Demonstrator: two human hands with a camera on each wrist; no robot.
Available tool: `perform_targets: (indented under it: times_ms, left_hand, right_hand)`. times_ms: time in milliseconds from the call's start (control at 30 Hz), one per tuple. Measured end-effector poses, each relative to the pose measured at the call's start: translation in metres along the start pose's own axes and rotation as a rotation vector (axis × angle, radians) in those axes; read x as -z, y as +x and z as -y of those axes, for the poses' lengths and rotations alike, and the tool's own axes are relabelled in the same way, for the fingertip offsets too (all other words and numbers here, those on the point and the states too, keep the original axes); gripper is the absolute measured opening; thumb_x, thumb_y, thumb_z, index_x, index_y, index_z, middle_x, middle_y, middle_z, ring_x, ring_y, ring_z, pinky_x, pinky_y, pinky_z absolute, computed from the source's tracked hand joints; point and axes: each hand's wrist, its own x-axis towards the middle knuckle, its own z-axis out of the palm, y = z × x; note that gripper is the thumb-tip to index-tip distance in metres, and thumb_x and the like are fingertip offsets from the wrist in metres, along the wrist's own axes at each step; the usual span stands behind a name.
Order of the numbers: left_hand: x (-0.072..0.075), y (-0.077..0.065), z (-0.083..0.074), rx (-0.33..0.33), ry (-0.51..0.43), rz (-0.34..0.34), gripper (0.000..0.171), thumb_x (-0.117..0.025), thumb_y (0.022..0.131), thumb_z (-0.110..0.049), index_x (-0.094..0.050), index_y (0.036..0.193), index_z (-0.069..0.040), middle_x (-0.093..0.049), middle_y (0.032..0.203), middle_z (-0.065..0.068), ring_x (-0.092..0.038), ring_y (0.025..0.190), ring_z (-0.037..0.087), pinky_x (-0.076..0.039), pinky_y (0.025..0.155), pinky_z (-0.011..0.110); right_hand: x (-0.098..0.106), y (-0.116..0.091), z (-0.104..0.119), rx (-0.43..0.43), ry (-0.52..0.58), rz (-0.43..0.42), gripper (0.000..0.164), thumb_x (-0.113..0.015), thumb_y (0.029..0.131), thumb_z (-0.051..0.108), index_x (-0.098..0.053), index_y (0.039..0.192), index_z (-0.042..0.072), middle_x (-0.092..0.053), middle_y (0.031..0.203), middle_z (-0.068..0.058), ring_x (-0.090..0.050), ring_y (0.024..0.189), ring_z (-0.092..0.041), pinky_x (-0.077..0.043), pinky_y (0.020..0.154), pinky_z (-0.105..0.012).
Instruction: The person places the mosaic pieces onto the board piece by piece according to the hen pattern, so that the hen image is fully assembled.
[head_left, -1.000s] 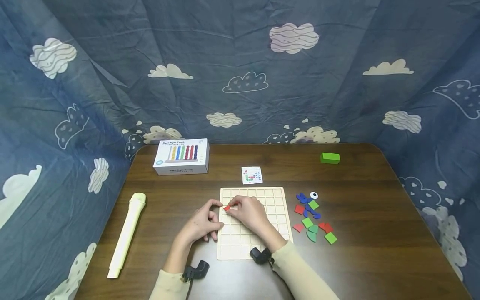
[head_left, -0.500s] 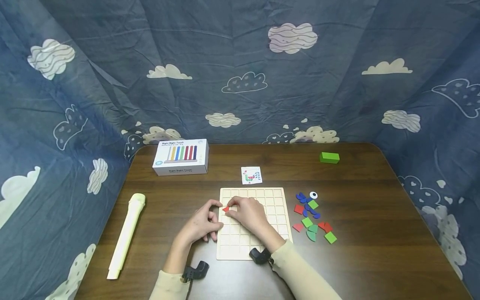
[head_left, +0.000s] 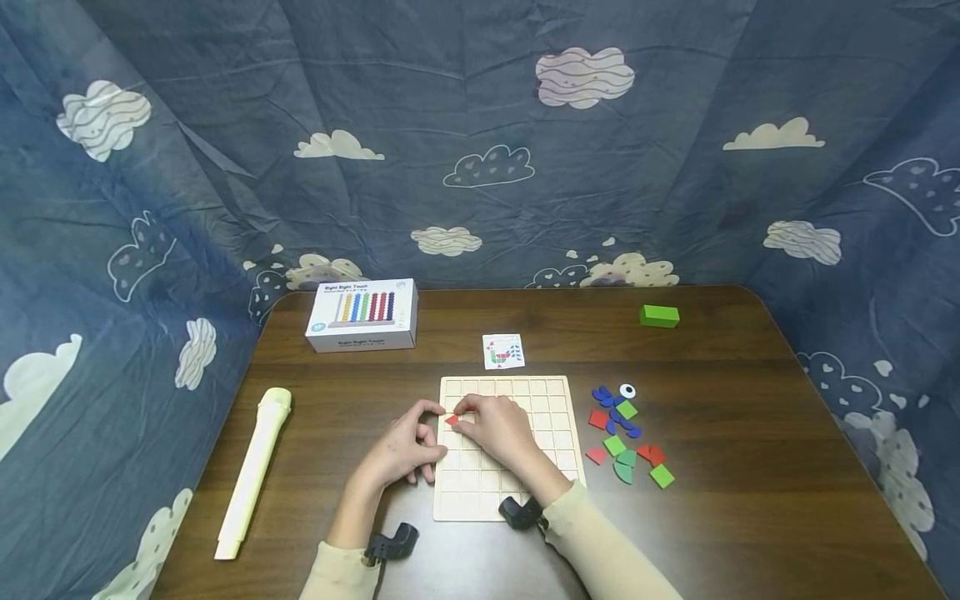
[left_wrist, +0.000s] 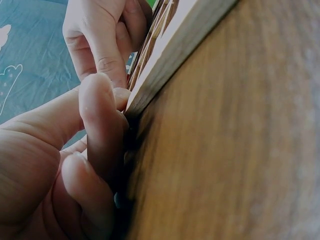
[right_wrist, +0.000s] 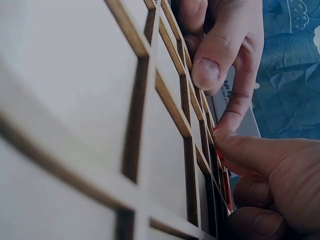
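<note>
At the far left, a pale stick [head_left: 251, 475] is lying lengthwise on the table [head_left: 337, 392], and a white box [head_left: 362, 317] is resting beyond it. Your left hand [head_left: 403, 446] is curling at the left edge of the board [head_left: 459, 505], forefinger reaching the red piece [head_left: 452, 420], thumb lying by the edge; whether it is gripping the board or only steadying it cannot be told. The red piece is sitting in the upper part of the board's leftmost column, and your right hand [head_left: 498, 427] is pinching it between thumb and forefinger. You appear to be performing the placement step, aligning the piece with a square; your fingers are hiding whether it is lying flat inside. Beyond the board, a picture card [head_left: 503, 352] is showing a bird of coloured shapes, presumably serving as the pattern. To the right, loose pieces [head_left: 614, 446] are lying scattered beside the board, with a green block [head_left: 659, 317] resting farther back. The next move is probably calling for squaring the red piece to the ridges, pressing evenly, and releasing without dragging, before fetching another loose piece.
</note>
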Motion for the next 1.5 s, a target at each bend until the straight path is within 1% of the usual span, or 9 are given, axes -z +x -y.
perform_targets:
  times_ms: [200,367,500,667,800,933,1067,1267,1500]
  left_hand:
    - [0.000,0.001,0.001,0.004,-0.003,-0.002,0.063,-0.076,0.089,-0.008,-0.047,0.144,-0.012,-0.069,0.075,0.003,-0.066,0.049,0.015,-0.045,0.040,0.024]
    - [0.000,0.000,0.000,0.009,-0.008,-0.006,0.064,-0.076,0.089,-0.008,-0.046,0.145,-0.011,-0.069,0.075,0.004,-0.067,0.049,0.015,-0.044,0.041,0.024]
    - [0.000,-0.001,0.000,0.002,-0.011,-0.007,0.063,-0.076,0.089,-0.007,-0.046,0.145,-0.010,-0.068,0.075,0.004,-0.067,0.049,0.015,-0.044,0.040,0.024]
    - [0.000,-0.001,0.001,-0.002,-0.017,0.003,0.062,-0.075,0.090,-0.007,-0.046,0.145,-0.010,-0.068,0.076,0.004,-0.067,0.050,0.015,-0.045,0.041,0.024]
    - [0.000,-0.001,0.001,-0.003,-0.020,0.005,0.062,-0.075,0.090,-0.007,-0.046,0.145,-0.011,-0.068,0.075,0.004,-0.066,0.049,0.015,-0.045,0.041,0.025]
    - [-0.001,0.000,0.001,-0.006,-0.020,0.007,0.062,-0.075,0.090,-0.008,-0.046,0.145,-0.010,-0.068,0.075,0.004,-0.066,0.049,0.015,-0.045,0.041,0.025]
    - [-0.001,0.000,0.000,-0.007,-0.018,0.008,0.062,-0.075,0.090,-0.008,-0.046,0.145,-0.010,-0.068,0.076,0.004,-0.067,0.050,0.015,-0.045,0.041,0.024]
    - [-0.001,0.000,0.002,-0.001,-0.012,0.002,0.062,-0.076,0.090,-0.008,-0.046,0.144,-0.011,-0.069,0.077,0.004,-0.067,0.050,0.015,-0.045,0.041,0.024]
    - [-0.001,0.000,0.001,0.005,-0.010,-0.001,0.062,-0.076,0.090,-0.008,-0.046,0.145,-0.011,-0.069,0.076,0.004,-0.067,0.049,0.015,-0.045,0.041,0.024]
  right_hand:
    - [0.014,-0.005,-0.001,-0.035,0.162,-0.030,0.026,-0.085,0.090,0.035,-0.079,0.111,0.021,-0.050,0.059,0.010,-0.037,0.052,-0.004,-0.028,0.047,-0.022]
    - [0.065,-0.019,-0.012,-0.144,0.318,-0.086,0.029,-0.084,0.091,0.028,-0.078,0.116,0.015,-0.050,0.058,0.006,-0.039,0.050,-0.008,-0.029,0.048,-0.023]
    - [0.112,-0.034,-0.051,-0.252,0.352,-0.189,0.030,-0.081,0.094,0.033,-0.077,0.117,0.014,-0.051,0.062,0.003,-0.043,0.052,-0.012,-0.034,0.049,-0.027]
    - [0.145,-0.055,-0.126,-0.418,0.190,-0.312,0.037,-0.074,0.099,0.044,-0.074,0.113,0.010,-0.055,0.067,-0.003,-0.047,0.058,-0.018,-0.037,0.052,-0.031]
    - [0.151,-0.067,-0.166,-0.540,0.068,-0.291,0.045,-0.069,0.101,0.046,-0.072,0.112,0.002,-0.064,0.076,-0.009,-0.053,0.068,-0.023,-0.039,0.058,-0.031]
    - [0.145,-0.069,-0.185,-0.564,0.042,-0.207,0.047,-0.071,0.100,0.044,-0.070,0.114,-0.001,-0.067,0.084,-0.013,-0.056,0.075,-0.027,-0.041,0.063,-0.032]
    - [0.138,-0.065,-0.189,-0.558,0.021,-0.162,0.050,-0.072,0.099,0.046,-0.069,0.117,0.000,-0.069,0.088,-0.015,-0.058,0.080,-0.029,-0.042,0.066,-0.034]
    - [0.133,-0.061,-0.194,-0.538,0.018,-0.151,0.046,-0.071,0.100,0.043,-0.071,0.120,0.002,-0.071,0.093,-0.016,-0.058,0.082,-0.029,-0.042,0.068,-0.035]
    - [0.128,-0.063,-0.193,-0.513,0.062,-0.201,0.042,-0.066,0.104,0.036,-0.070,0.135,0.009,-0.073,0.099,-0.019,-0.057,0.082,-0.028,-0.038,0.068,-0.033]
